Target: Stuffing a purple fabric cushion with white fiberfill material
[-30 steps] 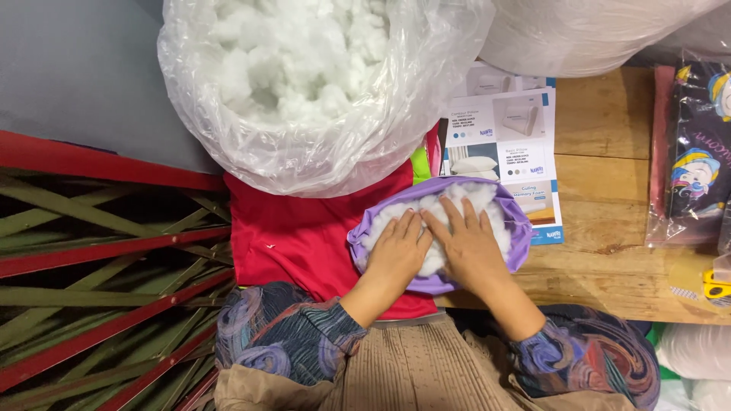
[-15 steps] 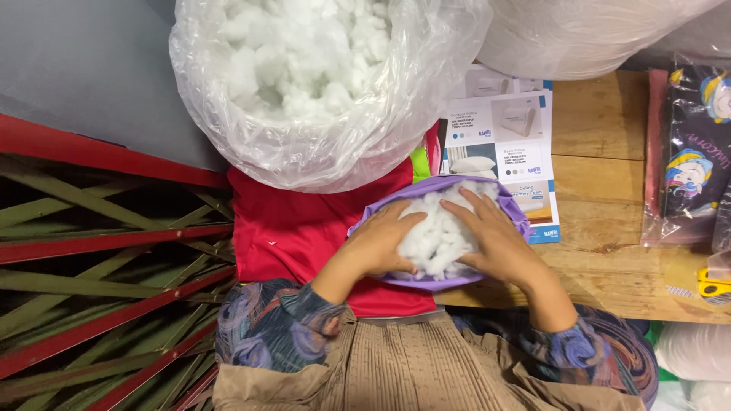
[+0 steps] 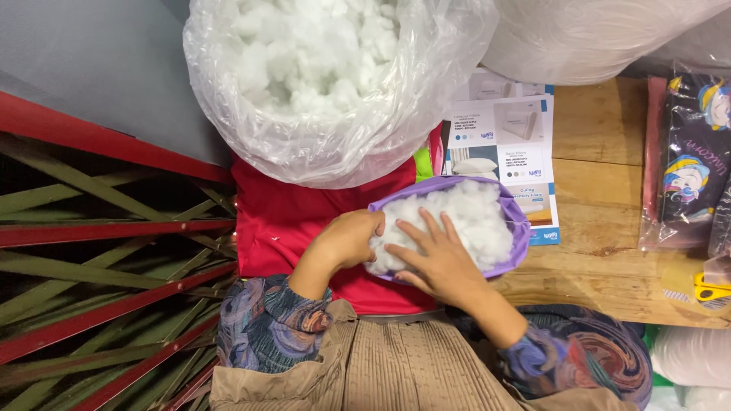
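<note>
At twelve o'clock from us stands the biggest thing here, a clear plastic bag (image 3: pixel 335 91) bulging with loose white stuffing and open at the top. It leans over a red cloth (image 3: pixel 289 221) that lies between it and our lap. At three o'clock runs the wooden bench (image 3: pixel 601 251), carrying a printed leaflet (image 3: pixel 502 144) and, further right, a cartoon-printed packet (image 3: pixel 697 167); a small yellow tool (image 3: pixel 712 288) sits at the bench's near right edge. At nine o'clock we see red and green slats (image 3: pixel 99 259) crossing one another.

The piece we are working on is a purple fabric case (image 3: pixel 518 228) packed with white stuffing (image 3: pixel 464 221). It lies just ahead of us, toward one o'clock, partly on the red cloth and partly over the leaflet and the bench edge. Its long axis runs roughly from eight o'clock to two o'clock, with the open mouth facing up at us.

Our left hand (image 3: pixel 346 240) is curled at the case's nine o'clock end, fingers bent against the rim and the filling; we cannot tell whether it pinches the fabric. Our right hand (image 3: pixel 434 255) lies open and flat, fingers spread on top of the stuffing and pointing toward eleven o'clock. Both hands touch the case, and the right one covers more of its middle.
</note>
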